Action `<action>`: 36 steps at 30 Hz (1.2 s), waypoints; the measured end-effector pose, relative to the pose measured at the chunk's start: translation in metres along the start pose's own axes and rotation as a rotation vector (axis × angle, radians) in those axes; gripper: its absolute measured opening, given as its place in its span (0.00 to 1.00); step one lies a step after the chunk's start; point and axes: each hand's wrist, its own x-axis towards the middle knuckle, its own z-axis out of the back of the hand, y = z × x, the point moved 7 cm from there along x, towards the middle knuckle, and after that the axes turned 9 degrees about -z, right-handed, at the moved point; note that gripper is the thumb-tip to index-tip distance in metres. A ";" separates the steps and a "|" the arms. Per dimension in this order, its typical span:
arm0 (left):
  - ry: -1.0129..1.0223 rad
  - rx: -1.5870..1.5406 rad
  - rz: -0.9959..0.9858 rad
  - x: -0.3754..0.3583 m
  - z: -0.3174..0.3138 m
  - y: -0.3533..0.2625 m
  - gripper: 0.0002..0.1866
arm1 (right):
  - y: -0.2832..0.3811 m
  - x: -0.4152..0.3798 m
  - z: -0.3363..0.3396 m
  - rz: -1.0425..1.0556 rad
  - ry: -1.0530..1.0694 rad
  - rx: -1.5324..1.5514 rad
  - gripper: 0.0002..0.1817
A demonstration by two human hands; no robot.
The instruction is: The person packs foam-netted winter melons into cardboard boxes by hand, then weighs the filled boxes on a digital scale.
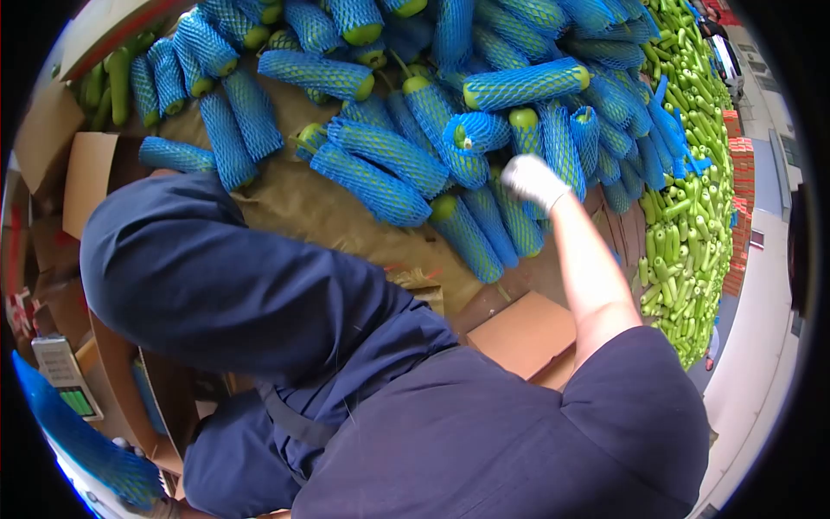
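Observation:
My right hand [532, 182], in a white glove, reaches over the pile of long green gourds in blue foam nets. It is smeared by motion, so I cannot make out its fingers or whether it grips anything. Just below it lies a netted gourd [516, 221]. At the lower left edge, my left hand [130, 447], also gloved, is closed around another gourd [86, 437] in a blue net; part of this hand is hidden behind it. Other netted gourds, such as one on top [527, 84], lie loosely across a brown sheet [290, 203].
An open cardboard box [117, 372] stands at my left, beside a device with a green display [73, 398]. A cardboard flap [525, 333] sticks up near my right arm. Bare green gourds [683, 251] form a long heap on the right, with stacked red boxes [741, 199] beyond.

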 end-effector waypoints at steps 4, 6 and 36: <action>0.174 -0.276 -0.121 0.008 -0.056 -0.010 0.42 | 0.007 -0.015 -0.105 -0.353 0.045 0.671 0.33; 0.157 -0.314 -0.158 0.008 -0.065 -0.010 0.45 | 0.029 -0.014 -0.114 -0.383 0.065 0.639 0.38; -0.164 0.289 -0.532 0.034 -0.117 -0.072 0.29 | 0.030 -0.072 -0.005 -0.371 -0.195 0.460 0.28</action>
